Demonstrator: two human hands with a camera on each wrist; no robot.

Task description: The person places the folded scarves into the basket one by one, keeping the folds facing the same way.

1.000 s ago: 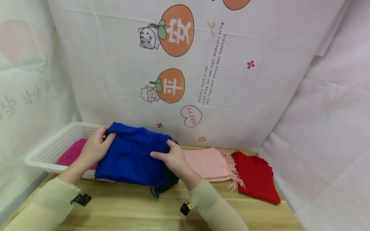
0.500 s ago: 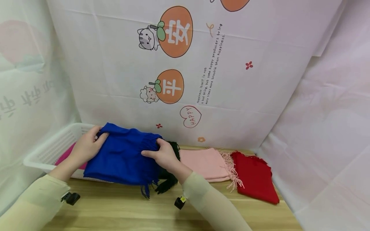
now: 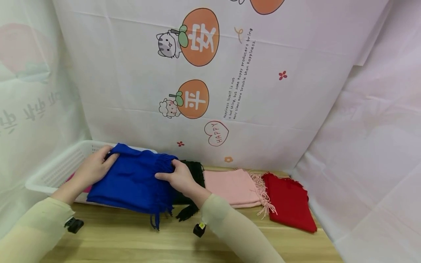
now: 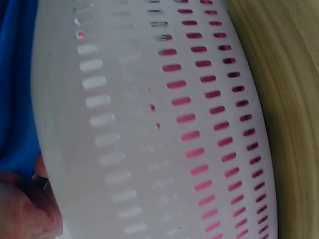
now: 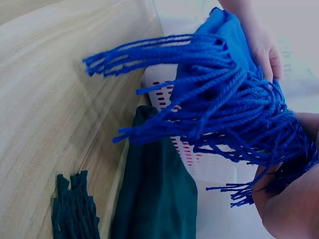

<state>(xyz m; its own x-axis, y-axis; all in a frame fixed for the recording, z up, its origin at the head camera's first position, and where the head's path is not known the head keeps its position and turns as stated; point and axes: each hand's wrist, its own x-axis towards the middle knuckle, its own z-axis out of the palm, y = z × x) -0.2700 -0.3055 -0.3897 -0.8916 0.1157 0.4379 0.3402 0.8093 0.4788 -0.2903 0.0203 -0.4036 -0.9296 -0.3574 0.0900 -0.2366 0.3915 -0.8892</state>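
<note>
A folded blue scarf with fringe at its right end is held up between both hands, over the right part of a white perforated basket. My left hand grips its far left corner, thumb on top. The right hand pinches the fringed far right corner. Inside the basket lies a magenta cloth, mostly hidden in the head view; its pink shows through the wall slots in the left wrist view. Blue fringe hangs loose in the right wrist view, above a dark green folded scarf.
Right of the basket, a pink folded scarf with fringe lies on the wooden table, beside a red folded scarf. A printed white sheet rises behind the table, with more white sheeting at both sides.
Both hands have carried the blue scarf leftward, farther over the basket. More of the dark green scarf is uncovered on the right. The pink and red scarves stay in place.
</note>
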